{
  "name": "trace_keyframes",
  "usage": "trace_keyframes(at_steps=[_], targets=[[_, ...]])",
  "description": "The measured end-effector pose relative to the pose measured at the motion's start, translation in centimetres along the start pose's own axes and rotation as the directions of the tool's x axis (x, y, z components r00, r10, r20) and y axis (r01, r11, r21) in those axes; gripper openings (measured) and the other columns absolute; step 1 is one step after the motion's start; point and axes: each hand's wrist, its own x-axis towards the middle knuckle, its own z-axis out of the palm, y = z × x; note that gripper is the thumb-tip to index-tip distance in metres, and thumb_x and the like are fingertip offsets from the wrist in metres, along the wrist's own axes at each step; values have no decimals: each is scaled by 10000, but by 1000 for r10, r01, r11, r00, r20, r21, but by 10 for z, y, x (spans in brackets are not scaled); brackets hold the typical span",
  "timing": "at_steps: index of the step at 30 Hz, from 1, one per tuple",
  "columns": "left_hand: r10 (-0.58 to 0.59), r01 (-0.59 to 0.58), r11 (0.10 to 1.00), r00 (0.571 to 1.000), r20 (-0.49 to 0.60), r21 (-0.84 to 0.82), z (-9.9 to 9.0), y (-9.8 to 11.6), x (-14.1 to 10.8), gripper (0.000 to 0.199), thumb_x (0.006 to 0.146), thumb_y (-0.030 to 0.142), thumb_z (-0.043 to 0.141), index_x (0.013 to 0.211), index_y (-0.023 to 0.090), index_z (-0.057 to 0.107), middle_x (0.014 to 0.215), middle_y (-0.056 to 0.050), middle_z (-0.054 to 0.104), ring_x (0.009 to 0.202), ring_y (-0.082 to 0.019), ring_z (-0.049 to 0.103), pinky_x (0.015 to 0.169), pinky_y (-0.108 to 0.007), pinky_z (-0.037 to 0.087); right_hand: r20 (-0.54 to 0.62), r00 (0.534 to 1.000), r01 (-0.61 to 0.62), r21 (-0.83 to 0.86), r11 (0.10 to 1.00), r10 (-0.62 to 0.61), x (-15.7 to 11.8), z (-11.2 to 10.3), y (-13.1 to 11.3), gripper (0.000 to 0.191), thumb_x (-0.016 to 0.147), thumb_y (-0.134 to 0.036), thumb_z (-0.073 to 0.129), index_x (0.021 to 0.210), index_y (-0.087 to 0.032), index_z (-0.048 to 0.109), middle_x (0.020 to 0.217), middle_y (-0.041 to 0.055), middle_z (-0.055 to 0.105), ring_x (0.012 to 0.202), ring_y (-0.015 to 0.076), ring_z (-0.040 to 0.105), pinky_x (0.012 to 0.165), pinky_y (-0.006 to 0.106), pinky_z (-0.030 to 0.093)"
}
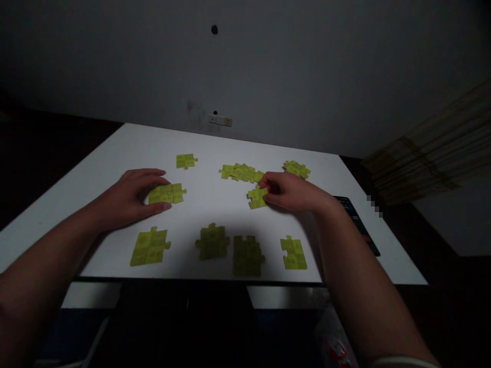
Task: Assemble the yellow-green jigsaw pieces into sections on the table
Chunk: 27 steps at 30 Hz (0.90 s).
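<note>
Yellow-green jigsaw puzzle pieces lie on the white table. At the left, my left hand (132,197) straddles a pair of puzzle pieces (172,193), its thumb by their near edge and fingers by their far edge; the palm hides their left end. My right hand (289,191) is closed in a pinch on the right side of one puzzle piece (257,197), whose left part shows. Just behind that piece, a heap of overlapping puzzle pieces (240,173) reaches almost to my right fingertips. Another small pile (296,169) lies behind my right hand.
Along the front of the table (95,148) lie separate pieces: one at left (149,246), two shaded ones (212,242) (247,256) and one at right (294,253). A single piece (186,161) lies far left. A dark phone-like device (356,222) lies right of my forearm.
</note>
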Motion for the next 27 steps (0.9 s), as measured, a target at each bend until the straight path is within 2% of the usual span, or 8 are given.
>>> trace_keyframes(at_steps=[10,18,24,27], targets=[[-8,8,1000,1000,0,-4,-1,1,1,773,987,854,717,1398,205,804,1737,-200,679,1606,-452,593,1405,-683,409,-25,1000,11,2,1000,-11,0,-1,-3,177,963,-306,733,1137,-273,750,1003,42,825,872,257,720,816,389,513],[-20,20,1000,1000,4,-3,0,-1,1,776,976,867,711,1407,228,800,1749,-186,674,1615,-420,578,1422,-666,389,-34,999,19,13,1000,-19,0,-2,-3,198,971,-311,736,1162,-275,776,1012,45,830,884,259,719,835,390,529],[10,-10,1000,999,-30,-8,4,-5,0,748,1003,817,721,1415,198,804,1741,-193,673,1608,-425,580,1416,-648,401,-36,999,46,193,980,-40,2,-5,-4,269,994,-359,740,1215,-261,859,1051,62,842,925,258,734,852,372,558],[5,-5,1000,1000,-21,-1,4,-4,1,757,990,840,712,1406,214,801,1723,-187,692,1605,-418,593,1419,-647,403,-33,999,36,296,955,-27,2,-5,-4,295,998,-418,780,1229,-259,872,1008,50,830,910,239,729,832,356,565]])
